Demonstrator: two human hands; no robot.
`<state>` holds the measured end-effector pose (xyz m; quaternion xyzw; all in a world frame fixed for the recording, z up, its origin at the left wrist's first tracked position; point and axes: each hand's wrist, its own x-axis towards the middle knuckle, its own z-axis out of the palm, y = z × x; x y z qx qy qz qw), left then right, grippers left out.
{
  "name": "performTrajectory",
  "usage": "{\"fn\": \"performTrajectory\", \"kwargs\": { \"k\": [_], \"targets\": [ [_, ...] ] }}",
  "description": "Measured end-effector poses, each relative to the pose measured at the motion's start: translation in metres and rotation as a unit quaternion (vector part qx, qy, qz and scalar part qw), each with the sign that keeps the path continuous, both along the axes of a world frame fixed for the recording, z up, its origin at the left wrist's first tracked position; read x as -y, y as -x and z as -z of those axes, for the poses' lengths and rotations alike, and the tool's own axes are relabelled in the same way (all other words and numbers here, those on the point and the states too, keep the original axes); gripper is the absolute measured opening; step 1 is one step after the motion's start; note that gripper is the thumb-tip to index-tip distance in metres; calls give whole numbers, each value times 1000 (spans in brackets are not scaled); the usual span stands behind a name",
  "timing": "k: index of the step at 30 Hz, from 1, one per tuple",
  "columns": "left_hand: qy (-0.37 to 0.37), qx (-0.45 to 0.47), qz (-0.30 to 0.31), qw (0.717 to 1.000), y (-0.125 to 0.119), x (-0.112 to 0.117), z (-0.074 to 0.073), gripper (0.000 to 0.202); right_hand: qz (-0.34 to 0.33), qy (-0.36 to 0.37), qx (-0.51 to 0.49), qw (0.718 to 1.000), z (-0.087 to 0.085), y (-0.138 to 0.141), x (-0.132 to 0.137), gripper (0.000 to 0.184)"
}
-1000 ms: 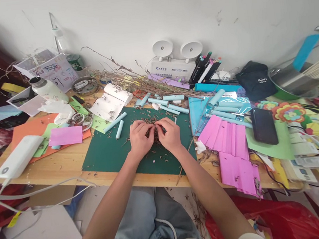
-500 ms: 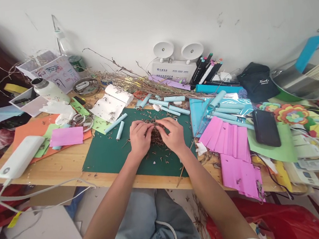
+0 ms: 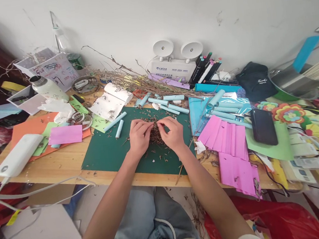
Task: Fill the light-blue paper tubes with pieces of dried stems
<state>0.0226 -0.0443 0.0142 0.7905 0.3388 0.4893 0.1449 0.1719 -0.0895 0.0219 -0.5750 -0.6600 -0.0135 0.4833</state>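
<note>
In the middle of the dark green cutting mat (image 3: 109,155), we see a little heap of dry brown twig bits (image 3: 155,134), thin, crumbly and messy, with more crumbs spread on the mat around it. Our left hand (image 3: 138,136) and our right hand (image 3: 174,133) sit close on each side of the heap, and the fingers of both are curled in tight, tips pinching the top of it. Pale blue paper rolls (image 3: 172,108) lie just behind the heap, and pink paper strips (image 3: 230,138) lie off to the right.
</note>
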Motion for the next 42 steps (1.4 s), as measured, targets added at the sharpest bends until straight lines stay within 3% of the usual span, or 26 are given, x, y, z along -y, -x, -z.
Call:
{"fn": "performTrajectory", "kwargs": {
  "k": [5,15,24,30,37,42],
  "targets": [
    [7,-3,-6,1000,-1,-1,1,20,-32,5,1,999,2,2,0,18],
    [6,-16,-10,1000,-1,2,-1,15,13,13,49,999,4,2,0,16],
    [-23,-45,-24,998,-5,5,1,13,43,51,-72,995,-4,21,5,12],
    [-21,-37,-53,998,-1,5,1,16,95,46,-110,988,-4,8,1,12],
    [0,-35,-38,999,-1,0,6,19,-29,46,-63,997,-2,2,0,22],
    [1,-29,-14,999,-2,1,5,19,-15,41,-22,999,6,4,0,21]
  ]
}}
